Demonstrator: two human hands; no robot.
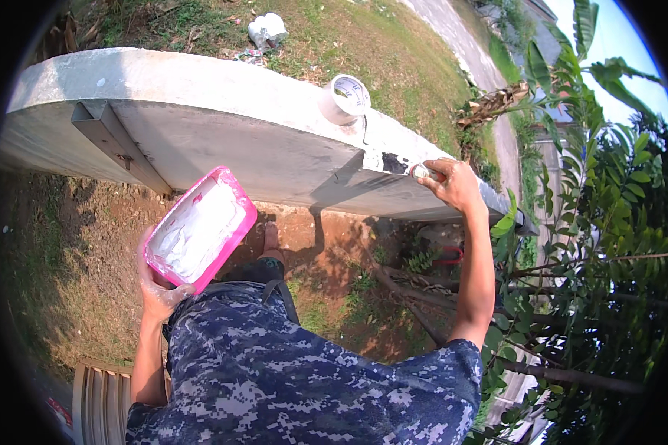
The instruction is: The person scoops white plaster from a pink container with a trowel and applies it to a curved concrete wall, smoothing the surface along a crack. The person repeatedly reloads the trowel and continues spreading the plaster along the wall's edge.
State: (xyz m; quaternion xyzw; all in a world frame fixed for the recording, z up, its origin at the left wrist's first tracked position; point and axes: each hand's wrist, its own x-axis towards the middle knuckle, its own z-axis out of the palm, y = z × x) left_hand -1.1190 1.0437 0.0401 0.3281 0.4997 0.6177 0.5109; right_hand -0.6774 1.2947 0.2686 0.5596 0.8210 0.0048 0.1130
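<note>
My left hand [163, 293] grips the lower left corner of a bright pink rectangular tub [239, 236]. White paste [200, 226] coats its inside and smears its rim, and whitish residue marks my fingers. Out to the right, my right hand [456, 182] is closed on a small, rounded whitish thing [421, 170], too small to name. It presses against the top edge of a low pale wall [223, 78], beside a dark patch [393, 163] with white smears around it. A wide roll of tape [341, 102] rests on the wall top, left of that patch.
A metal channel post [119, 144] runs down the wall's near face. Leafy branches [594, 222] crowd the right side, close to my right arm. A slatted brown chair [100, 400] stands at lower left. Beyond the wall, a white plastic bag [266, 30] lies on grass.
</note>
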